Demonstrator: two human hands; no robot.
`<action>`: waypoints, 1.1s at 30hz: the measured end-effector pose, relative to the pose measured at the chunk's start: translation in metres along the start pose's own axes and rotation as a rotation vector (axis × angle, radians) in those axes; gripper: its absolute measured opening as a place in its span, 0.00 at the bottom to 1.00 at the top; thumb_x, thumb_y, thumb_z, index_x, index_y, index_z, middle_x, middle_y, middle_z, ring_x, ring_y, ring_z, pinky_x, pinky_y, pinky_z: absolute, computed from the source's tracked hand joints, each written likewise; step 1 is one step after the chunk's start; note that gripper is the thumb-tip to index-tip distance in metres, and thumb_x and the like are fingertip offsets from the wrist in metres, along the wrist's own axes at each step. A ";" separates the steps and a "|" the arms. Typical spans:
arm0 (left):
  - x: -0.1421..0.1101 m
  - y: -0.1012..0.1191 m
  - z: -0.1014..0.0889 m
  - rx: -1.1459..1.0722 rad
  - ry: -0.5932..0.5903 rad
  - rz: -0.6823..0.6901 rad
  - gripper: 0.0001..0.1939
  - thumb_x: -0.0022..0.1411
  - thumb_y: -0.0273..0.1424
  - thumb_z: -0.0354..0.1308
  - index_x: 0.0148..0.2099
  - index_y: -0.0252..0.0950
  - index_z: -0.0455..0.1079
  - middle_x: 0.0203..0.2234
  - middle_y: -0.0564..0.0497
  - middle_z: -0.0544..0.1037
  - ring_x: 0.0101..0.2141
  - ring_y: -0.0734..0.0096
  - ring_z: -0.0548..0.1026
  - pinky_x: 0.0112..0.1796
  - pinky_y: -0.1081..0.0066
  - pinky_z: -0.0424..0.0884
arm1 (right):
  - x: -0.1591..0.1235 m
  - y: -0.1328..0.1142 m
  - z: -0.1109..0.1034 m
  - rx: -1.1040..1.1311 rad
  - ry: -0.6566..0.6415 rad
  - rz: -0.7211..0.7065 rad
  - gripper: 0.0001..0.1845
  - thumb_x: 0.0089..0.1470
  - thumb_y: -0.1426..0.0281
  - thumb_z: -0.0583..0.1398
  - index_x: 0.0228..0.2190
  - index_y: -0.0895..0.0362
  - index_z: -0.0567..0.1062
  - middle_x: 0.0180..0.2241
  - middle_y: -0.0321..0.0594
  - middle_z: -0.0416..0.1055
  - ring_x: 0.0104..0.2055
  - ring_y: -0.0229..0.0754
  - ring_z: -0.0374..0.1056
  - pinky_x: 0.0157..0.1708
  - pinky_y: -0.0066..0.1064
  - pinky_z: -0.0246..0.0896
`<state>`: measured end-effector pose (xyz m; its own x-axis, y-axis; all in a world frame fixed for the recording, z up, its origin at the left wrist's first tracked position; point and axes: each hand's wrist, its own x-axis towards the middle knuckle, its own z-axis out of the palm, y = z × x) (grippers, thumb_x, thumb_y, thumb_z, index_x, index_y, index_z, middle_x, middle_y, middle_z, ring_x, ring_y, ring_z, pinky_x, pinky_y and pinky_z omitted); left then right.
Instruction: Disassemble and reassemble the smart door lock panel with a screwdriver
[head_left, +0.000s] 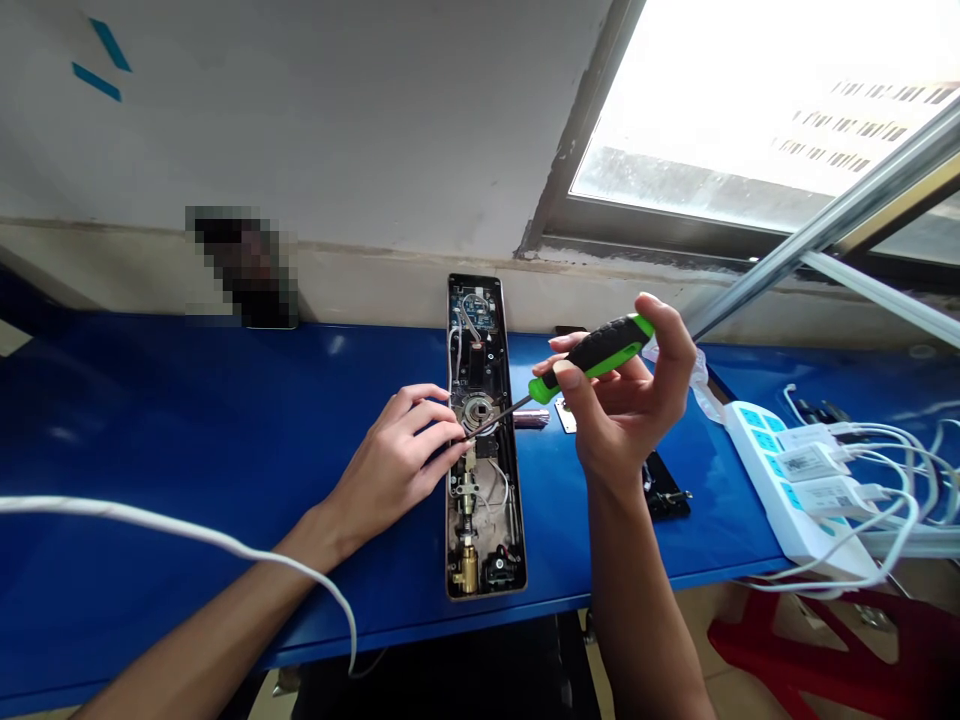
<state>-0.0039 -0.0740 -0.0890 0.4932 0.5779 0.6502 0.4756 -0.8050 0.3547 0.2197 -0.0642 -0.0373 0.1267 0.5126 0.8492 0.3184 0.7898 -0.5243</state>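
Printed labels in view, none of them legible

On the white power strip (759, 470), two white adapters (821, 498) bear labels (805, 462) with small grey print too fine to make out; the nearer label also shows a small dark square patch (844, 497); any marking on the blue circuit board (484, 317) at the far end of the long dark case (517, 500) is likewise too small to read

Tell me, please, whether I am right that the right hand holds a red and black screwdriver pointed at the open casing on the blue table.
Not quite: the screwdriver is green and black, as the head view shows. The right hand does hold it, pointed at the open casing on the blue table.
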 end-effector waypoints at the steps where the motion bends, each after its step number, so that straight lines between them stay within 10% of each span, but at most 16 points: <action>1: 0.000 0.001 0.000 -0.002 0.002 -0.001 0.03 0.68 0.26 0.64 0.44 0.35 0.76 0.40 0.46 0.81 0.54 0.55 0.72 0.53 0.54 0.76 | -0.001 0.001 -0.001 -0.008 -0.012 -0.004 0.32 0.59 0.70 0.65 0.60 0.39 0.64 0.48 0.38 0.73 0.41 0.45 0.79 0.33 0.39 0.84; 16: 0.000 0.000 0.000 -0.057 0.047 -0.035 0.05 0.66 0.28 0.67 0.44 0.36 0.77 0.40 0.46 0.81 0.53 0.56 0.73 0.52 0.56 0.76 | -0.006 -0.015 -0.004 -0.168 -0.176 -0.009 0.39 0.63 0.65 0.63 0.67 0.33 0.51 0.68 0.40 0.61 0.44 0.48 0.80 0.42 0.46 0.84; 33: 0.000 0.001 -0.009 -0.109 -0.091 -0.023 0.12 0.64 0.21 0.58 0.48 0.35 0.76 0.49 0.43 0.77 0.59 0.53 0.67 0.58 0.54 0.71 | -0.004 -0.026 0.005 0.003 -0.275 -0.262 0.48 0.47 0.81 0.72 0.66 0.48 0.66 0.49 0.42 0.81 0.42 0.49 0.82 0.36 0.42 0.85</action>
<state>-0.0100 -0.0762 -0.0819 0.5489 0.6025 0.5793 0.4079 -0.7981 0.4435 0.2058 -0.0848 -0.0279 -0.2156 0.3642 0.9060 0.3039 0.9068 -0.2922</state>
